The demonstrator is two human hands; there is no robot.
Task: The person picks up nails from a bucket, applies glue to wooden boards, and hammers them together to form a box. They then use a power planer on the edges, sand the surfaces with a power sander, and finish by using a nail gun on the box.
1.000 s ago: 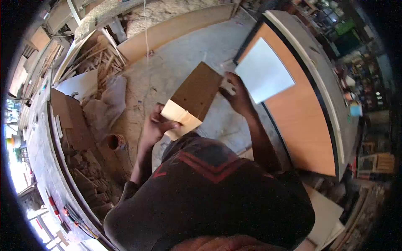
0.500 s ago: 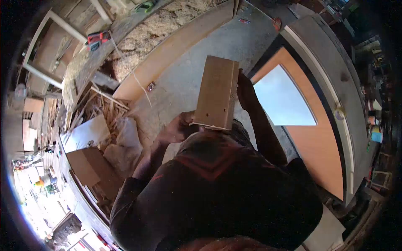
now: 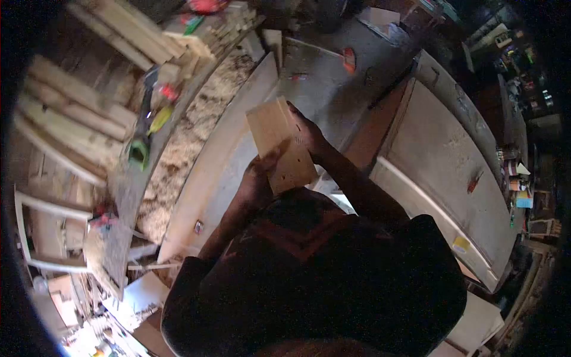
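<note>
A light brown rectangular wooden piece, with small dark holes near its lower end, is held up in front of my chest. My left hand grips its left edge low down, the fingers reaching over its face. At the upper right edge, my right hand is closed round the piece. Some of the fingers behind it are hidden.
A long bench with wood shavings beside it runs along the left, with a green-ended tool on it. Stacked boards lie farther left. At the right stands a large panel. An orange object is on the floor ahead.
The view has turned, so the bench and panels have shifted. The piece has tilted to the left and shows another face, and my left hand's fingers now reach across it.
</note>
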